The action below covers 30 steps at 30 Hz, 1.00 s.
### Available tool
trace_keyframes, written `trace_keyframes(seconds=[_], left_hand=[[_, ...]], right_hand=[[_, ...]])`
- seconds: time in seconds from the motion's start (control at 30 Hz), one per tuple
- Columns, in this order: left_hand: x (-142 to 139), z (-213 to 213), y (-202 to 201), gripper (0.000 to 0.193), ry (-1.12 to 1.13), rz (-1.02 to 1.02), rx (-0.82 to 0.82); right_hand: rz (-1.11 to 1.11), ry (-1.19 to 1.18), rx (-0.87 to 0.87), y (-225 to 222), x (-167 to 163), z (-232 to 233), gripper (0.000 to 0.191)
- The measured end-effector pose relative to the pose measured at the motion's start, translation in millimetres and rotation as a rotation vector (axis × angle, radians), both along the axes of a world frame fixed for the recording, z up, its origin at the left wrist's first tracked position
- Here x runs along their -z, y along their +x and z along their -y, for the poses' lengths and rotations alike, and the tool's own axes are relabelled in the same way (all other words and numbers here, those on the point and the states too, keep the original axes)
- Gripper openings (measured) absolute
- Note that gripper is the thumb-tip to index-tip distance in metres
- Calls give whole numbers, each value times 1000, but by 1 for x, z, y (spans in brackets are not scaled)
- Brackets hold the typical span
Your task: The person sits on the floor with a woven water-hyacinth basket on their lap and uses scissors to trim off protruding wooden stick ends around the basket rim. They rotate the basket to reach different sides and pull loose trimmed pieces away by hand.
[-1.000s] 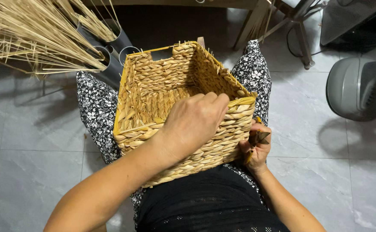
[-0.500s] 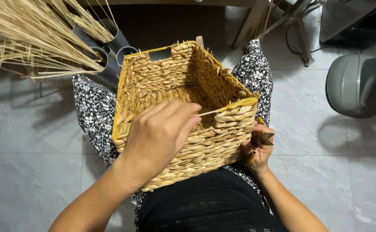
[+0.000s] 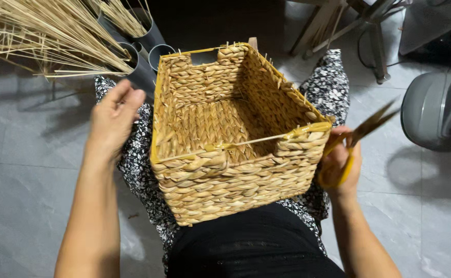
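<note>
A square woven straw basket [image 3: 236,175] with a yellow rim rests on my lap, open side up and empty inside. A thin straw strand [image 3: 251,141] lies across its near rim. My left hand [image 3: 113,119] hovers just left of the basket with fingers apart, holding nothing. To the right of the basket, my right hand [image 3: 341,163] grips yellow-handled scissors [image 3: 362,136], whose blades point up and to the right, blurred.
Bundles of dry straw stalks [image 3: 45,31] stand in grey tubes [image 3: 143,56] at the upper left. A grey rounded appliance [image 3: 436,110] sits on the tiled floor at the right. Furniture legs [image 3: 375,38] stand at the top right.
My left hand has come off the basket's near rim and swung out to the left. My right hand has lifted the scissors up beside the basket's right side.
</note>
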<state>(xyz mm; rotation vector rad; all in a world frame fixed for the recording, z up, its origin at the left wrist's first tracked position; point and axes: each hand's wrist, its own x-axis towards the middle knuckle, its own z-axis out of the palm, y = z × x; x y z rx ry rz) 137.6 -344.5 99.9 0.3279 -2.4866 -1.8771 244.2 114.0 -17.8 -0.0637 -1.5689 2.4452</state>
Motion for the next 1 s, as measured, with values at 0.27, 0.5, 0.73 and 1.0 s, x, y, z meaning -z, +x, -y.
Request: trace_keyframes(seconds=[0.27,0.5,0.73,1.0], left_hand=[[53,-14,-46,57,387,269,182],[24,-27,-41,66,450,169,138],[31,-30,-59,76,437,-121,217],[95,-40,-101,75,499,-124,123]], right_hand=[[203,-8,-151,-108,-17,11,28],[361,-24,-301,-155,43,5,37],[127,-89,-283,-160,16,0,42],[292,-109,-220,-184,7,20,41]])
